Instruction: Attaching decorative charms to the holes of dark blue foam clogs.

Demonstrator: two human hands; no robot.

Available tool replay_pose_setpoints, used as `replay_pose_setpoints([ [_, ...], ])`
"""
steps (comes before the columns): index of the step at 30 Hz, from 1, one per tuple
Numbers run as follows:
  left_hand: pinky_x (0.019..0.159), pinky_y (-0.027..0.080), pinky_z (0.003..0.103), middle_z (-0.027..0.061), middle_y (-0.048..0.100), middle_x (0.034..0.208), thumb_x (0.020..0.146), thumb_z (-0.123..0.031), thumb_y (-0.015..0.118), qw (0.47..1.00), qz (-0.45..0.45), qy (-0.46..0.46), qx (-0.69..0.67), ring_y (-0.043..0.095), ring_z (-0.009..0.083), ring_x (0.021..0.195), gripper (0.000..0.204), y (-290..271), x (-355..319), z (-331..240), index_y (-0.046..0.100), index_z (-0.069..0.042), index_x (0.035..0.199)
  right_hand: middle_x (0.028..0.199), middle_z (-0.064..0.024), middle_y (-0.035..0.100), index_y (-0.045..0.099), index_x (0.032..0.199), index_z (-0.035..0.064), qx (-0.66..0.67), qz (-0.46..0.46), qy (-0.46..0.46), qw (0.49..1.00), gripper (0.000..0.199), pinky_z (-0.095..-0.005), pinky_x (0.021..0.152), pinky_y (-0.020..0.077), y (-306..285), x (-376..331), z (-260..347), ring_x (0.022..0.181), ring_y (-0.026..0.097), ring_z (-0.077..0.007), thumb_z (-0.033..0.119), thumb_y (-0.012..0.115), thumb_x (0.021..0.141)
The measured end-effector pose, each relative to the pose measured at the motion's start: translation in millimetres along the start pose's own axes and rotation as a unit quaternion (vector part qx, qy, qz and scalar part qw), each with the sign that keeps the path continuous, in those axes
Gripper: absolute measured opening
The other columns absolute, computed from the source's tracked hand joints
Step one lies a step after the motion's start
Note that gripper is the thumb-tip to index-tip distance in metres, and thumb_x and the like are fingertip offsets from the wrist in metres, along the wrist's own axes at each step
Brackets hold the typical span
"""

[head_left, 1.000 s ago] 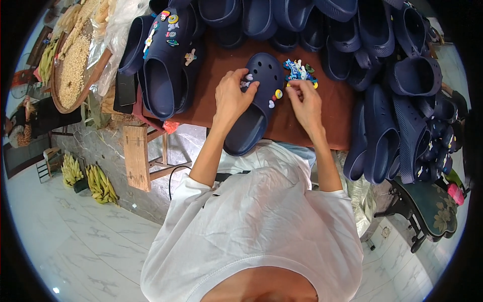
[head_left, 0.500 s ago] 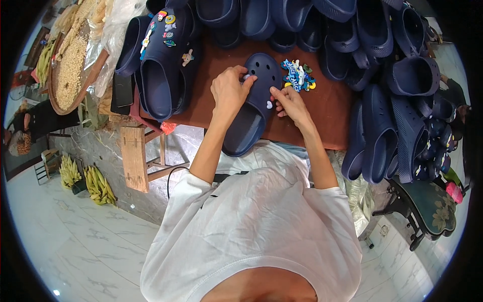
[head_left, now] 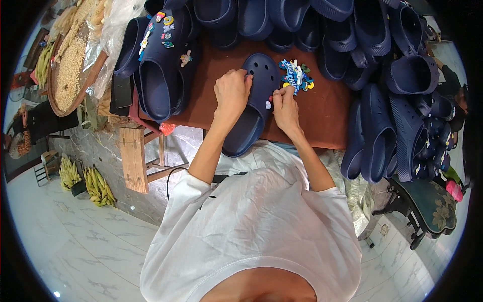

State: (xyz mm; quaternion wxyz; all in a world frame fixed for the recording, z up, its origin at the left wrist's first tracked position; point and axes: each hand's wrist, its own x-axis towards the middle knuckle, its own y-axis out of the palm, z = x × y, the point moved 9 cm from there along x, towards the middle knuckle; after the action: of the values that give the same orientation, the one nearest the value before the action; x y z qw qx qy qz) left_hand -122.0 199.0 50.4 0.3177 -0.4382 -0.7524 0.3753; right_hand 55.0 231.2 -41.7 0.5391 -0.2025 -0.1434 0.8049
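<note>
A navy clog [head_left: 251, 118] lies on the brown table top, its holed toe pointing away from me. My left hand [head_left: 234, 90] is closed at the clog's left side, fingers curled against the upper. On the clog's right side sits a small white charm [head_left: 268, 105] with a bit of red beside it. My right hand [head_left: 286, 113] is just right of that charm, thumb and fingers drawn together, and whatever they hold is hidden. Beyond its fingertips is a pile of colourful shoe charms [head_left: 297, 75], blue, white and yellow.
A navy clog with several charms [head_left: 166, 55] stands at left. More navy clogs [head_left: 372, 30] crowd the back and right of the brown table [head_left: 322, 121]. A wooden stool [head_left: 134, 158], a tray of pale kernels [head_left: 68, 85] and a dark chair [head_left: 427, 206] stand around.
My left hand has turned and its fingers have curled in at the clog's upper. The right hand has shifted slightly, fingers now pointing toward the charm pile. The clog has barely moved.
</note>
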Motion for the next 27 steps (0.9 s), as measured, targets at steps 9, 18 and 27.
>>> replay_pose_setpoints([
  [9,0.066,0.056,0.045,0.0196,0.067,0.081,0.087,-0.012,0.068,0.997,0.002,0.061,0.043,0.069,0.0380,0.074,0.013,6.4,-2.1,-8.8,0.068,0.000,0.081,0.079,-0.0190,0.069,0.036,0.105,0.0020,-0.024,-0.033,-0.045,0.998,0.017,-0.0486,0.072,0.0520,-3.5,-3.2,19.3,0.076,0.069,-0.0371,0.017,0.042,0.102],
  [18,0.067,0.055,0.045,0.0169,0.067,0.083,0.090,-0.013,0.066,0.998,-0.040,0.037,0.044,0.069,0.0359,0.077,0.012,-1.9,-8.7,-10.7,0.066,-0.002,0.087,0.078,-0.0199,0.067,0.037,0.108,0.0009,-0.032,-0.056,-0.054,0.996,0.016,-0.0494,0.070,0.0516,-2.7,-5.2,15.3,0.074,0.068,-0.0376,0.015,0.040,0.100],
  [27,0.071,0.053,0.045,0.0140,0.069,0.084,0.088,-0.013,0.065,0.994,-0.055,0.093,-0.005,0.068,0.0344,0.080,0.009,3.5,9.4,-31.8,0.069,-0.006,0.094,0.080,-0.0183,0.067,0.040,0.112,0.0006,0.023,-0.056,-0.061,0.996,0.023,-0.0455,0.070,0.0512,-7.7,-10.6,17.0,0.074,0.067,-0.0361,0.020,0.049,0.102],
])
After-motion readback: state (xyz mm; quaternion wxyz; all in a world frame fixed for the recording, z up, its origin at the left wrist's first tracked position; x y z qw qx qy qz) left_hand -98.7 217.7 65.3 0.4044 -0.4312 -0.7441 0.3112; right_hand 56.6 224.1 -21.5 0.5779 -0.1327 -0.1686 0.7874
